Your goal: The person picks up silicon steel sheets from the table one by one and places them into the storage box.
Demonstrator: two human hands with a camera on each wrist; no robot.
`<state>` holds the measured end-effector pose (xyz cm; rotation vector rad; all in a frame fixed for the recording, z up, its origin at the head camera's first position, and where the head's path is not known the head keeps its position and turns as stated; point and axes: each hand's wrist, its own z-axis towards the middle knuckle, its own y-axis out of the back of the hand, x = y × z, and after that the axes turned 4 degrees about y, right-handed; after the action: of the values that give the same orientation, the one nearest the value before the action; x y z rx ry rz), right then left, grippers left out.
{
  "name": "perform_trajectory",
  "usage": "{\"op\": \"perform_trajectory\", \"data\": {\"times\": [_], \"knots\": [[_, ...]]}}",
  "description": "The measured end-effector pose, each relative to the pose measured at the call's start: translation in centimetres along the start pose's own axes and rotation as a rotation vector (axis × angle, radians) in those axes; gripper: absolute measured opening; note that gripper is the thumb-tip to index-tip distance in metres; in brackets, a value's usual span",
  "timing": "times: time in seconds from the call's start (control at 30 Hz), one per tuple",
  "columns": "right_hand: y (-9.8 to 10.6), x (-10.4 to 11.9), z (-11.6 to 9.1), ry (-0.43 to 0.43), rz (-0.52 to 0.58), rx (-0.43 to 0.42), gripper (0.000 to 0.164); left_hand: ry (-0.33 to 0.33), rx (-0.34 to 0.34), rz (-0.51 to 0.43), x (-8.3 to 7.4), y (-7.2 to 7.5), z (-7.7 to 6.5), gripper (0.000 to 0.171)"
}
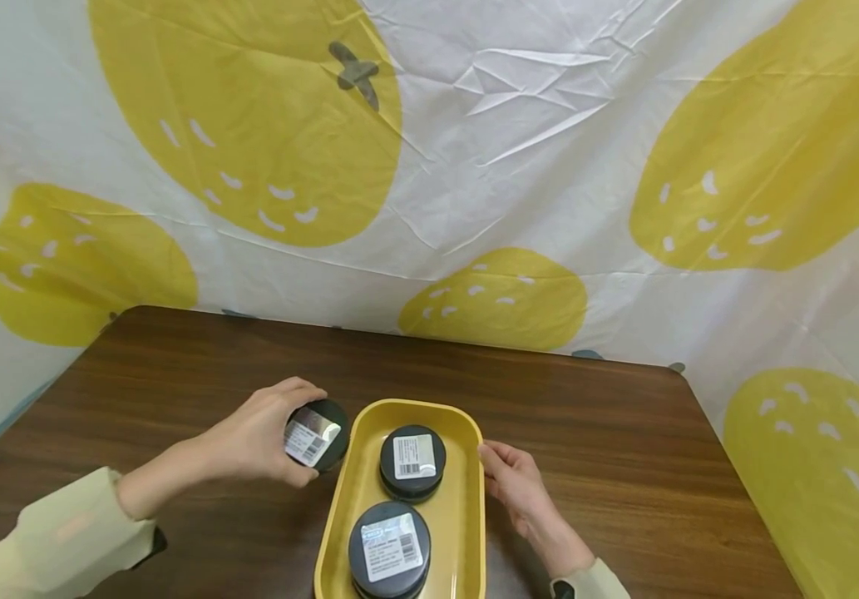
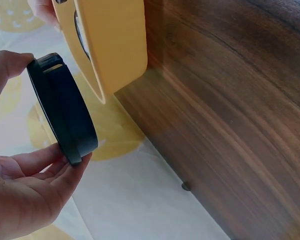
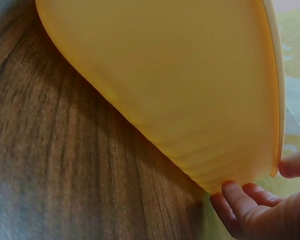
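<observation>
My left hand [image 1: 260,437] grips a flat round black container [image 1: 317,435] by its edge, thumb on one side and fingers on the other. A white label with a barcode is on its face. In the left wrist view the container [image 2: 65,107] shows its side, held in the air just left of the yellow tray [image 1: 477,532]. Inside the tray are a round black container [image 1: 414,457] at the far end and a larger one [image 1: 389,551] nearer me, both with white labels. My right hand [image 1: 520,487] pinches the tray's right rim; in the right wrist view its fingers [image 3: 240,200] touch the outer wall.
The tray stands on a dark brown wooden table [image 1: 601,457]. Behind the table hangs a white cloth [image 1: 519,191] printed with yellow lemons, reaching along the back and both sides.
</observation>
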<state>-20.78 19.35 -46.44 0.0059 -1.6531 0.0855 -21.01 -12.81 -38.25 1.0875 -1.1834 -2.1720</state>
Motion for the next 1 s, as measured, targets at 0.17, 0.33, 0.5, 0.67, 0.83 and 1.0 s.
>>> {"op": "perform_trajectory", "data": {"times": [0.17,0.33,0.5,0.67,0.83,1.0], "knots": [[0.0,0.0,0.0,0.002,0.007,0.004,0.035,0.002,0.014,-0.005,-0.4,0.0,0.2,0.075],[0.0,0.0,-0.1,0.004,0.009,0.003,0.035,0.013,0.032,-0.008,-0.7,-0.2,0.6,0.075],[-0.1,0.0,0.0,0.000,0.016,-0.006,0.034,0.007,0.039,-0.012,-0.8,-0.3,0.9,0.075],[-0.2,0.0,0.0,-0.003,0.014,-0.014,0.034,0.012,0.038,-0.010,-1.0,-0.1,1.1,0.075],[-0.1,0.0,0.0,0.000,0.019,-0.017,0.034,0.006,0.040,-0.011,-1.2,-0.1,1.3,0.074],[-0.1,0.0,0.0,-0.003,0.022,-0.014,0.034,-0.009,0.037,-0.019,-1.4,-0.1,1.6,0.074]]}}
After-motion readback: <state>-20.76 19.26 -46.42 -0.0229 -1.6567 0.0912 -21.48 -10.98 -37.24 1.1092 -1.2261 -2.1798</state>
